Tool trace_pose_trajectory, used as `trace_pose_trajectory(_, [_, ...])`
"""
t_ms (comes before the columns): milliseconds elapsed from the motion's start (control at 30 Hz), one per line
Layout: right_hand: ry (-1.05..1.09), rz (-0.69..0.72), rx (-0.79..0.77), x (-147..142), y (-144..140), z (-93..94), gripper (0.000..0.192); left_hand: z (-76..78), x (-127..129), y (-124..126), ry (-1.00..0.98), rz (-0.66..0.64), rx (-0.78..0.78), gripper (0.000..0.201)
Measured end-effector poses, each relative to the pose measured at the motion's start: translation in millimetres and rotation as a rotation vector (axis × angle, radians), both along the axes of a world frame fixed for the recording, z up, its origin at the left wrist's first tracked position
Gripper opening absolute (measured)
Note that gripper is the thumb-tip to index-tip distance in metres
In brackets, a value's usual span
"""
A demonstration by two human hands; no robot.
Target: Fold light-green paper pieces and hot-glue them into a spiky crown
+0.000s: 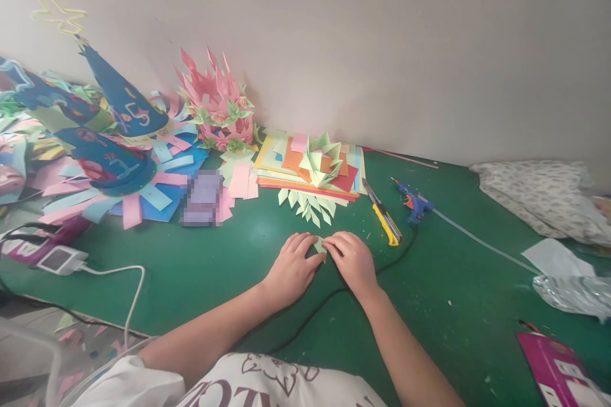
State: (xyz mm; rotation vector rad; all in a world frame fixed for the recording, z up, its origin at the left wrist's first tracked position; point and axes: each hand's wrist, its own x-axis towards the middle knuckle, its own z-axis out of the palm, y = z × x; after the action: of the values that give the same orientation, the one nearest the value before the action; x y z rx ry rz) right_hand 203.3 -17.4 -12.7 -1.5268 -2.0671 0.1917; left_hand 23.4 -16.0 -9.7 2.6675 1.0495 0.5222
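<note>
Both hands are pressing down on the green felt-covered worktop, meeting over 1 small pale green folded paper piece. The left hand is lying flat with its fingertips touching the piece from the left; the right hand is covering it from the right, so the paper is sitting exactly between the 2 grips, equally near to each. Both grips are narrow, pinching or flattening the paper rather than lifting it. Too little of the piece is showing to tell its long axis; only a pointed corner is peeking out on the far side of the fingers.

A black cable is running under the right wrist. Just beyond the grip, a fan of pale green pointed paper petals is lying on the felt. To the right of it, a yellow-and-black utility knife and a blue hot-glue gun are resting. Farther off, a green folded paper star is sitting on a stack of coloured paper sheets, and a pink spiky paper flower is standing against the wall.
</note>
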Motion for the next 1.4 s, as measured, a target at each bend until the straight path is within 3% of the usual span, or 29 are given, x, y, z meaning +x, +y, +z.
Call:
trace_pose_trajectory(700, [-0.106,0.082,0.015,2,2,-1.7,0.029,0.4,0,0,-0.043,-0.018,-0.081,0.029])
trace_pose_trajectory(1133, [-0.084,0.074,0.043,0,0,-2.5,0.028,4.3,1,0,0.018,-0.013,-0.043,0.028])
trace_pose_trajectory(1400, [-0.001,0.149,-0.032,4,-5,8.9,0.026,5.3,0,1,0.085,-0.033,0.007,0.027])
